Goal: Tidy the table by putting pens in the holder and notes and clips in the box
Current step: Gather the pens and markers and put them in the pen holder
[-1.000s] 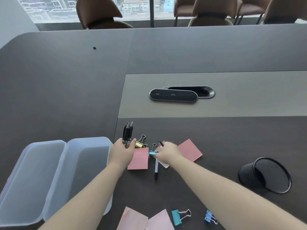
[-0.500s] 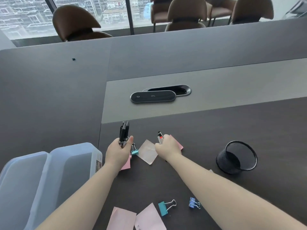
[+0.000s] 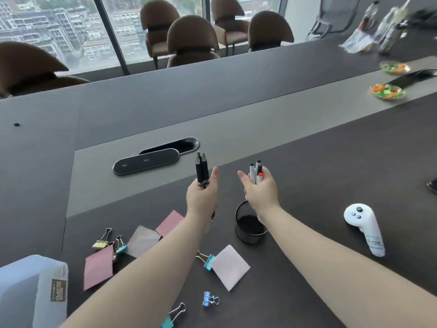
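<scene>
My left hand [image 3: 201,197] grips a bundle of black pens [image 3: 201,169], tips pointing up. My right hand [image 3: 261,190] holds several grey and white pens [image 3: 255,172], one with a red band, just above and behind the black mesh holder [image 3: 248,229]. The holder stands upright beneath my right wrist. Pink and pale sticky notes [image 3: 230,266] lie scattered on the dark table [image 3: 331,166], with gold [image 3: 102,240], teal [image 3: 205,259] and blue binder clips [image 3: 209,299] among them. The translucent plastic box [image 3: 30,290] sits at the lower left corner.
A white hand controller [image 3: 365,229] lies to the right of the holder. A black cable hatch with its sliding lid [image 3: 146,160] sits in the grey centre strip. Bowls of sweets [image 3: 387,91] and bottles stand far right. Brown chairs line the far side.
Both hands lifted from the notes and moved right, above the holder, which is upright now rather than lying on its side. My right hand now shows several pens. The camera swung right.
</scene>
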Available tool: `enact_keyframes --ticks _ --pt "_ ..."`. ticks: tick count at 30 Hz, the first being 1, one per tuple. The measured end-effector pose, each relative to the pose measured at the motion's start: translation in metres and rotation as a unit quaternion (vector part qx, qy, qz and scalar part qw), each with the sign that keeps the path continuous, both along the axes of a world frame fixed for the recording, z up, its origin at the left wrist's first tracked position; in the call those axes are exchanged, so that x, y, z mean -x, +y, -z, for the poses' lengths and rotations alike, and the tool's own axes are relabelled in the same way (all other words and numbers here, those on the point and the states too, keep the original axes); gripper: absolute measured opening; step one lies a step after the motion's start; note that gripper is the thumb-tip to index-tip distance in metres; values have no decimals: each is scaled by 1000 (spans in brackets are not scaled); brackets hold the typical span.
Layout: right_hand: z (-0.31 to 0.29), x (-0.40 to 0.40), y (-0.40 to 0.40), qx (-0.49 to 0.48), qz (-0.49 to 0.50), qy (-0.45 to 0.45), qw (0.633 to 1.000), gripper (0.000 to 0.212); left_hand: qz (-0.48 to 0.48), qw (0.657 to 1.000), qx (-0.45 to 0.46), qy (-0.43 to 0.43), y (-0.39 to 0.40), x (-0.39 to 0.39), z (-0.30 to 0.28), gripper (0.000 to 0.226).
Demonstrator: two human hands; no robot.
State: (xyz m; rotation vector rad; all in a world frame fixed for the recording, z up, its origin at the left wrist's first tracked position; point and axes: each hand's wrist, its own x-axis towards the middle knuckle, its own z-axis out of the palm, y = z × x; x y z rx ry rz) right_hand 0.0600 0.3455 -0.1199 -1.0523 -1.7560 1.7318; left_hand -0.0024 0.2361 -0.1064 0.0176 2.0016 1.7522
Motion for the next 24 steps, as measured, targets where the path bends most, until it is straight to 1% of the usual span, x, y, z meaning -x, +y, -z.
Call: enact_keyframes --ticks 3,6,8,13,15,19,23,24 --pt "9 -17 16 24 12 -6 1000 29 12 999 -45 -26 39 -22 1 41" --pt "18 -24 20 35 1 0 999 31 18 997 -53 -49 59 -37 10 44" --pt "23 -24 19 32 -3 7 999 31 18 997 -51 -51 63 -42 18 42" --pt "31 -20 18 -19 -15 -20 1000 31 20 999 -26 -24 58 -41 35 34" --pt "34 -19 20 -38 -23 -30 999 30 24 1000 -2 10 59 -39 39 30" --pt "35 -18 22 -66 -34 -37 997 20 28 997 29 71 61 -38 41 20" --pt "37 -19 24 -66 -45 -37 996 6 29 993 46 104 60 -39 43 21" --pt "37 -20 25 -64 -48 -35 996 8 34 992 51 110 59 -39 43 21"
